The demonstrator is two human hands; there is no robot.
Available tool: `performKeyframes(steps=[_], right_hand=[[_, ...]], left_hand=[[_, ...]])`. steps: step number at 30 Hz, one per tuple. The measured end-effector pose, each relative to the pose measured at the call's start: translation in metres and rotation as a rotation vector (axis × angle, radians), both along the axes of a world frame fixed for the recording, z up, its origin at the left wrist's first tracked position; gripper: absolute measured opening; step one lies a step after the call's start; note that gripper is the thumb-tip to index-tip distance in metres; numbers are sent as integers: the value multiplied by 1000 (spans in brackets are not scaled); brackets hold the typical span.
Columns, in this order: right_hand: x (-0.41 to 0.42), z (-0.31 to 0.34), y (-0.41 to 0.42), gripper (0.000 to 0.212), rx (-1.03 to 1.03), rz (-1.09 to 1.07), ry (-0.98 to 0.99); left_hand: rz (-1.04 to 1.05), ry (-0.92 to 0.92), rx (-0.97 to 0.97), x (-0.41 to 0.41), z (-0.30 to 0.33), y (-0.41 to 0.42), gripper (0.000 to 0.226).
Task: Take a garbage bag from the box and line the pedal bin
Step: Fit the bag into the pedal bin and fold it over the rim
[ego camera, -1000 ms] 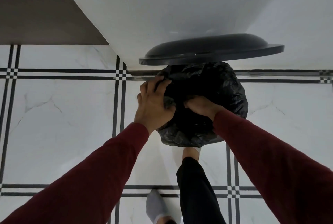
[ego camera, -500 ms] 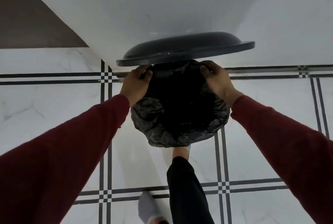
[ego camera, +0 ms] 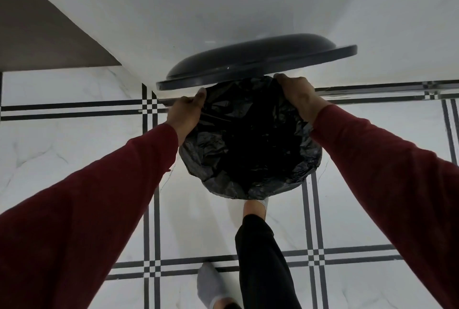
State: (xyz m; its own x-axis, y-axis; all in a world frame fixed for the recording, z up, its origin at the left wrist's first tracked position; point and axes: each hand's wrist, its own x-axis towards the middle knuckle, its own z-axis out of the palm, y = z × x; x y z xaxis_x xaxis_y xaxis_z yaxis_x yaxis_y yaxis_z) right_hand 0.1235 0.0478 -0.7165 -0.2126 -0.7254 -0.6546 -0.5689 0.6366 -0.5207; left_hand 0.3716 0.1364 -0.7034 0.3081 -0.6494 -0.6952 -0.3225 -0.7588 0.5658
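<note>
A black garbage bag [ego camera: 250, 144] is spread over the mouth of the pedal bin, its crumpled edge folded over the rim all around the front. The bin's dark lid [ego camera: 258, 60] stands raised against the white wall. My left hand [ego camera: 185, 112] grips the bag's edge at the back left of the rim. At the back right of the rim, my right hand [ego camera: 298, 95] holds the bag's edge. The bin's body is hidden under the bag. My foot [ego camera: 255, 207] is at the bin's front, where the pedal is hidden.
White marble floor tiles [ego camera: 62, 154] with black line borders surround the bin. A white wall [ego camera: 223, 5] rises behind it, and a brown surface [ego camera: 37, 40] is at the far left. My other foot in a grey sock [ego camera: 211, 284] stands near the bottom.
Both hands moved from the bag's middle out to the back corners of the rim, spreading the bag open over the bin. The camera shifted a little.
</note>
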Motion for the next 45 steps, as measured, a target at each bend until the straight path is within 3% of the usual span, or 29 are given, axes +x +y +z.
performKeyframes(steps=[3,6,10,12,14,18,22,25,28,32,35,37,41,45], right_hand=[[2,1,2,55,-25,39,93],[7,5,2,51,-5,30,40],[-5,10,0,43,63,-17,-214],[-16,19,2,27,123,-126,-346],[-27,17,3,11,116,-110,-359],[-27,14,7,17,100,-89,-335],[-22,9,10,20,114,-148,-385],[-27,6,9,20,142,-207,-467],[-34,8,11,27,211,-203,-557],[-35,2,20,32,176,-131,-495],[-28,-1,20,51,92,-209,-373],[-24,1,18,45,73,-212,-298],[-18,3,18,36,108,-212,-277],[-10,7,15,27,165,-220,-324]], left_hand=[[26,10,-7,0,-3,0,43],[16,61,-33,0,-4,-4,40],[98,254,32,6,3,-4,57],[189,410,70,10,6,-2,44],[271,469,73,13,2,-1,36],[264,335,34,16,-4,6,23],[162,146,-8,23,-22,14,39],[354,307,14,20,-22,21,34],[377,347,13,12,-17,29,32],[465,408,16,7,-10,33,31],[455,332,-12,9,-17,31,53],[452,301,1,9,-19,30,64],[439,297,6,1,-12,26,48],[459,345,18,2,-14,25,49]])
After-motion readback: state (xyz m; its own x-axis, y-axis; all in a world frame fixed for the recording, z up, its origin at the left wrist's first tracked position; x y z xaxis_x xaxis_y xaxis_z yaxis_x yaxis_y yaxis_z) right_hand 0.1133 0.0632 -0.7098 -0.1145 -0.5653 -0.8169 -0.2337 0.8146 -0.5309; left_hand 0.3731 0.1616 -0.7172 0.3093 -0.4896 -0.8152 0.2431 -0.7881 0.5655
